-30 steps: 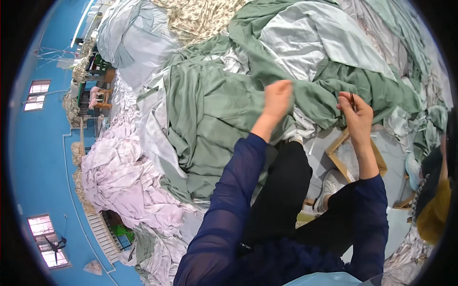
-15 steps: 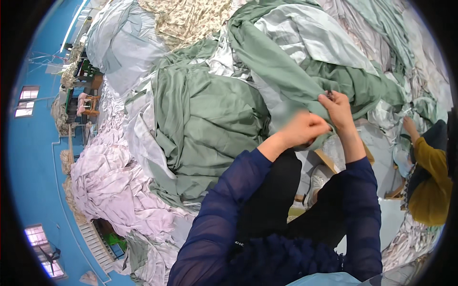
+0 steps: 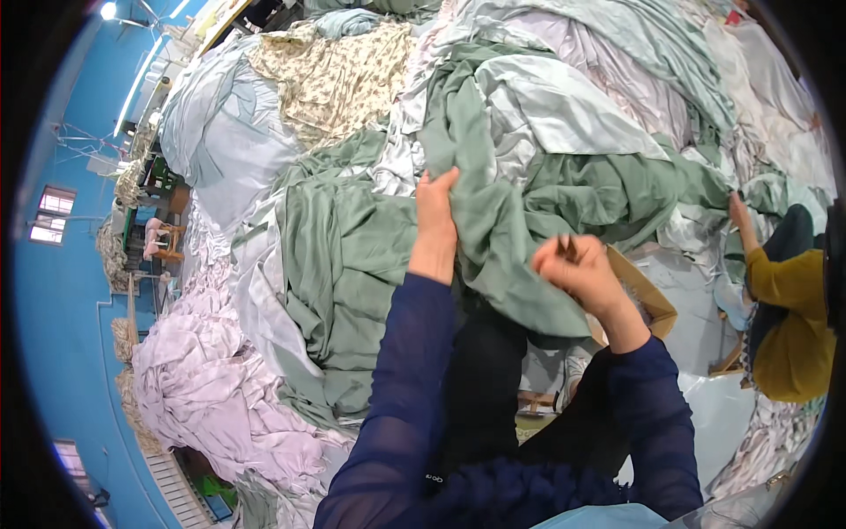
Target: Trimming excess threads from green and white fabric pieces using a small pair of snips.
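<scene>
A length of green cloth [image 3: 515, 256] with a white underside drapes from the heap down over my lap. My left hand [image 3: 434, 216] is closed on the left edge of this cloth, thumb up and the other fingers mostly hidden. To the right, my right hand [image 3: 582, 273] hovers just over the cloth's lower right side with its fingers curled. Something small and dark shows between those fingers, too blurred to name. A broad pile of folded green fabric [image 3: 339, 282] lies just left of my left hand.
Pink fabric [image 3: 211, 379] is heaped at the left, floral cloth [image 3: 339, 79] at the far side. A cardboard box [image 3: 648, 295] stands beyond my right knee. At the far right, a person in a mustard top [image 3: 789, 326] reaches toward the green fabric.
My left hand has moved left and away from the right hand, onto the cloth's left edge. My right hand has come down and nearer, off the cloth. The green length now spreads lower over my lap.
</scene>
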The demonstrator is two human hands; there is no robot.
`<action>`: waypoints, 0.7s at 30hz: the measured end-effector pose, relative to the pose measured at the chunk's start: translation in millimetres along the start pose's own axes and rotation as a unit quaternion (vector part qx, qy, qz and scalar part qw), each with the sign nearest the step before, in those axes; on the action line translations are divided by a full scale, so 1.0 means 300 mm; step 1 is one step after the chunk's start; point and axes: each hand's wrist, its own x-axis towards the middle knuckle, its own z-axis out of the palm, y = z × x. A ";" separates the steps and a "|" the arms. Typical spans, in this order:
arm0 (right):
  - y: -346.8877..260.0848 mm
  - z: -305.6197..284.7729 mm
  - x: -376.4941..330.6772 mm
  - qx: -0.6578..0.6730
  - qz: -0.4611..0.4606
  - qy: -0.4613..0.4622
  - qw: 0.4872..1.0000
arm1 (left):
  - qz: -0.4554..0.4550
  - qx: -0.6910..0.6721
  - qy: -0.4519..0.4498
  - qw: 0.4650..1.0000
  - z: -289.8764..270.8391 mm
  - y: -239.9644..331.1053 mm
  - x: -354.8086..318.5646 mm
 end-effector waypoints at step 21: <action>0.073 0.063 0.032 -0.055 -0.166 0.068 0.982 | -0.206 0.145 -0.046 0.967 -0.004 -0.031 -0.330</action>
